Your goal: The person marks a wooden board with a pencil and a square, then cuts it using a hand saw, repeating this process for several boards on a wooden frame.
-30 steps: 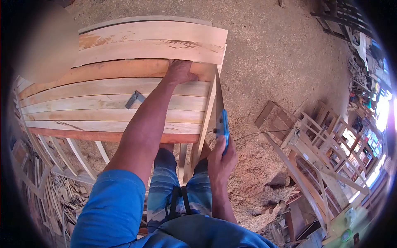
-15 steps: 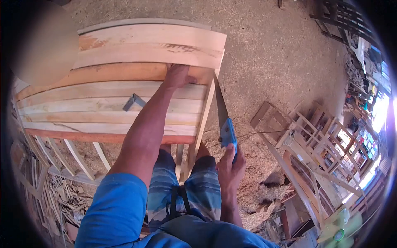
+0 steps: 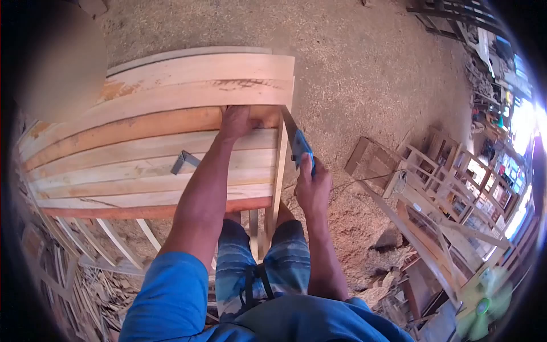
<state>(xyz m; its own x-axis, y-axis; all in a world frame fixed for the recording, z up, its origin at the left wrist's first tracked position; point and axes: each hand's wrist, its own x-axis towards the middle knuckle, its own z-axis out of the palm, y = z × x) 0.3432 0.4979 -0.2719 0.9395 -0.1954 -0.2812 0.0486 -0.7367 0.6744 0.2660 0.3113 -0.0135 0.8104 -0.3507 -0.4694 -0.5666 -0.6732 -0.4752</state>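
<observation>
My right hand [image 3: 313, 187] is closed around the blue handle of a handsaw [image 3: 291, 122]. The saw's blade points up and its tip meets the right end of the planked wooden panel, at the lower corner of the upper wooden plank [image 3: 245, 91]. My left hand [image 3: 235, 121] lies over the orange-toned plank [image 3: 171, 121], gripping at the upper plank's lower edge, which hides its fingertips. A small try square [image 3: 184, 161] rests on the pale planks left of my left forearm.
A wooden upright [image 3: 279, 171] edges the panel's right end, and slats [image 3: 117, 242] stand below it. Wooden frames [image 3: 456, 176] and a green fan [image 3: 483, 306] stand at right. Scrap wood [image 3: 94, 302] is piled at lower left, and sawdust covers the floor [image 3: 370, 74].
My right hand and the saw have moved up and slightly left, bringing the handle closer to the panel. My left hand keeps its place on the planks. The camera view has shifted slightly.
</observation>
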